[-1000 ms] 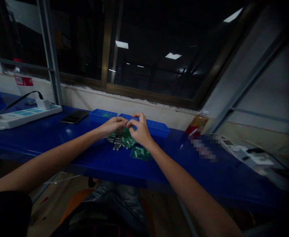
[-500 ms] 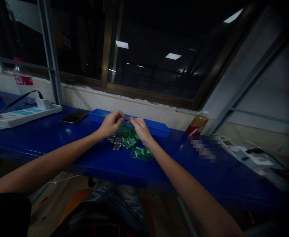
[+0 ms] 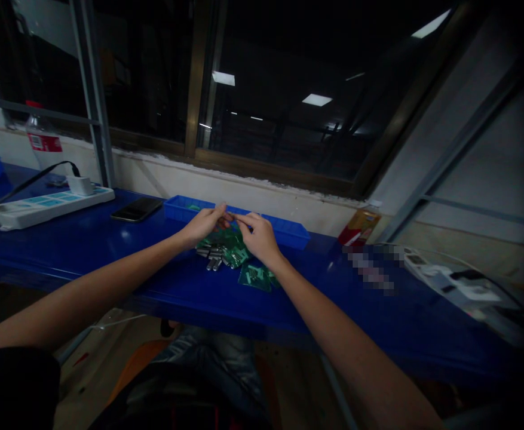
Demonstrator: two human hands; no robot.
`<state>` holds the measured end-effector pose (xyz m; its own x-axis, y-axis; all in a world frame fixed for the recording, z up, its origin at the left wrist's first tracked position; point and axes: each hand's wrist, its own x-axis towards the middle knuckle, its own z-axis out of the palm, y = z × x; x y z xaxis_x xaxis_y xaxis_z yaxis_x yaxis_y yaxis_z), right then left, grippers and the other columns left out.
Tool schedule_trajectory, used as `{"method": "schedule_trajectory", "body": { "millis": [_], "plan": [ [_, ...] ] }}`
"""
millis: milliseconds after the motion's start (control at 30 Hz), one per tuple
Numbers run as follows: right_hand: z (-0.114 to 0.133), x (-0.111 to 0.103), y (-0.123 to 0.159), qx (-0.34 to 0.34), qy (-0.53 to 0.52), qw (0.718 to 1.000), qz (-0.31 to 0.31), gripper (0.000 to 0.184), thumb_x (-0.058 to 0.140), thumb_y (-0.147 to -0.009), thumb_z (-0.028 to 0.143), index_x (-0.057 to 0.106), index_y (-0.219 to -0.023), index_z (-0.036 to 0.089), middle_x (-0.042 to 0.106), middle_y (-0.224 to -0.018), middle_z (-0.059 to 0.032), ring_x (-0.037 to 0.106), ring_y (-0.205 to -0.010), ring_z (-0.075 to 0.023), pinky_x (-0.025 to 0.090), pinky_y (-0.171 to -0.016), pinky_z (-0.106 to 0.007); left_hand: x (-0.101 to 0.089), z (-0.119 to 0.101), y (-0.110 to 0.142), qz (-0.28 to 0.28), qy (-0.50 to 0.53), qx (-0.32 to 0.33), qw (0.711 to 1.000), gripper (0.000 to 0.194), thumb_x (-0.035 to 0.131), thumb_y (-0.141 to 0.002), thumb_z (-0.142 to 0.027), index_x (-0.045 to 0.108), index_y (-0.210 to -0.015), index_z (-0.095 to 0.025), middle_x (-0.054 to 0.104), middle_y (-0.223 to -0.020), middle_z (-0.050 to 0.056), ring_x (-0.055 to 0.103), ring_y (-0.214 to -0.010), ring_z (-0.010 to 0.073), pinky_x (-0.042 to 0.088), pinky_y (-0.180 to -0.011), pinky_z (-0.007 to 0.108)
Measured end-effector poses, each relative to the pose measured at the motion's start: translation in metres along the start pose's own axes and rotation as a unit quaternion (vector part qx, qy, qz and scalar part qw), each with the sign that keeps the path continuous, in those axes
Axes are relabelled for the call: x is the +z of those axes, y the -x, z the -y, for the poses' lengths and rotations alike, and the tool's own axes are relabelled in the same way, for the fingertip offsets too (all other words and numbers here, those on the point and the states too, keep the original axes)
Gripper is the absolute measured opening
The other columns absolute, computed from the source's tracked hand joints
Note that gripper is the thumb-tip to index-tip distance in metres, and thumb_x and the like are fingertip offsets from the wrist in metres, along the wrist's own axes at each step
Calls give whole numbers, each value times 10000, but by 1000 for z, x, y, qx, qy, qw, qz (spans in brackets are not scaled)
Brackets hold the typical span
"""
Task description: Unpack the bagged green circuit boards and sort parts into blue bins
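Well to the left of the green packets (image 3: 237, 255), a bottle (image 3: 44, 141) stands by the wall, and a white power strip (image 3: 49, 209) lies on the blue desk (image 3: 217, 304) in front of it. The dark phone (image 3: 136, 209) lies nearer the packets, on the same side. Just left of the packets and partly touching them are metal cylinders (image 3: 214, 261), heaped close together. The left hand (image 3: 226, 215) reaches in over the back of the packets, fingers bunched and tips meeting those of the right hand (image 3: 235, 216), whose thumb and forefinger draw together; whether anything is pinched between them is too dim to tell. Behind the packets, blue trays (image 3: 292, 231) line up toward the wall, their right end reaching past the packets. A band of desk surface runs from the packets to the near edge, and a wider stretch spreads to their right, up to a red and gold carton (image 3: 360, 226) by the wall. Farther right lie white items (image 3: 463, 286) with a cable.
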<state>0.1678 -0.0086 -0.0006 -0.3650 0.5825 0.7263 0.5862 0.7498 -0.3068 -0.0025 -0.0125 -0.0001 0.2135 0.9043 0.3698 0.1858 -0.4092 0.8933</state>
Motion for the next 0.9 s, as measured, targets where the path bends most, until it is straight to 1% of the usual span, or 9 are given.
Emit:
{"method": "schedule_trajectory", "body": {
  "millis": [67,167,300,400,500,600,733,833,900],
  "plan": [
    [1,0,1,-25,17,1000,5,294,451,-818,180,690,-981,233,609,-853,-50,549,-832,-167,431,-787,-314,-1,2,-2,1,76,-69,995,434,398,-844,-497,602,-757,-124,610,-712,62,545,-620,128,401,-594,262],
    [1,2,1,-29,24,999,-4,321,461,-787,136,687,-991,240,549,-939,-62,516,-928,-172,415,-860,-329,-2,6,-4,-2,86,-74,993,247,537,-793,-363,569,-712,-133,573,-670,25,491,-558,91,378,-565,233],
    [2,5,0,69,-10,997,-18,262,556,-744,217,692,-968,202,501,-1001,-84,490,-994,-194,387,-912,-363,-2,7,-3,-54,-74,71,993,170,518,-807,-300,585,-778,-147,569,-691,16,491,-596,106,382,-596,240],
    [3,4,-3,160,-101,982,-20,306,526,-781,418,709,-789,173,558,-868,-74,524,-927,-193,404,-862,-354,-2,4,2,-68,-246,204,945,144,506,-815,-248,613,-849,-159,585,-783,37,513,-698,135,388,-664,261],
    [3,3,-4,248,-219,943,10,419,452,-800,497,679,-699,160,582,-672,-35,551,-709,-149,427,-660,-279,1,2,5,-39,-313,259,913,162,475,-828,-202,621,-888,-167,578,-831,50,525,-753,149,405,-706,276],
    [1,3,-4,294,-262,919,15,308,521,-755,413,651,-666,149,536,-543,12,476,-517,-98,348,-506,-221,3,3,6,-18,-313,275,909,176,460,-821,-168,622,-892,-159,583,-896,72,542,-839,165,420,-766,291],
    [-3,4,-3,239,-217,947,-4,243,514,-751,337,677,-720,159,521,-498,29,455,-471,-97,344,-494,-222,4,3,3,-20,-269,215,939,180,492,-815,-259,630,-855,-151,601,-874,68,550,-808,167,430,-760,296],
    [-3,3,-2,160,-150,976,-3,264,494,-774,326,704,-839,179,592,-554,6,521,-526,-130,394,-552,-253,3,3,0,-24,-138,84,987,361,430,-847,-435,629,-816,-135,614,-758,59,557,-715,160,439,-691,285],
    [-1,3,-1,106,-108,988,0,266,485,-788,295,706,-896,192,657,-671,-22,573,-618,-153,427,-623,-280,1,2,-2,-18,-15,-10,1000,499,359,-852,-538,622,-790,-119,605,-691,60,549,-637,143,438,-629,269]
  ]
}}
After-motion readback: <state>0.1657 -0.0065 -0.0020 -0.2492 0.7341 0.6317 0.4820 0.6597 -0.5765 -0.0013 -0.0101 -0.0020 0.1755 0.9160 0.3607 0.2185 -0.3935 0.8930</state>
